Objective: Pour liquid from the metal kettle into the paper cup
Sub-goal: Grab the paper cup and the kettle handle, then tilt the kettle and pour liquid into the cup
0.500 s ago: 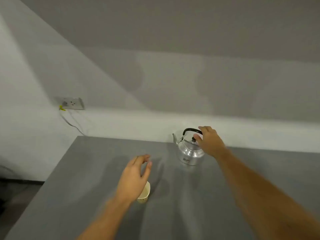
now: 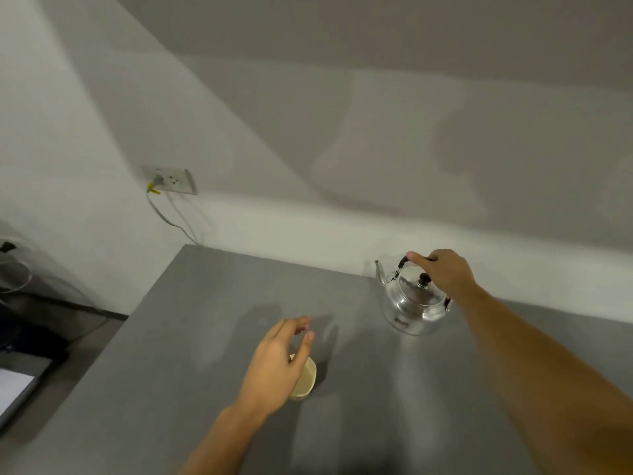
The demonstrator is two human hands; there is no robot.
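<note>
Smooth grey table [image 2: 212, 323] meeting a pale wall, shiny round metal kettle [image 2: 412, 308] sitting at the far edge, right hand [image 2: 445, 274] gripping its black handle, left hand [image 2: 277, 365] hovering loosely spread over a cream paper cup [image 2: 306, 380], contents hidden.

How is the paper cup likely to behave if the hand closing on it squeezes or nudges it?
The paper cup looks thin-walled, so it would probably dent under a firm squeeze. It is small and likely light, so a nudge from the left hand could slide or tip it on the smooth grey table. Whether it holds anything is hidden, so its weight is uncertain.
</note>
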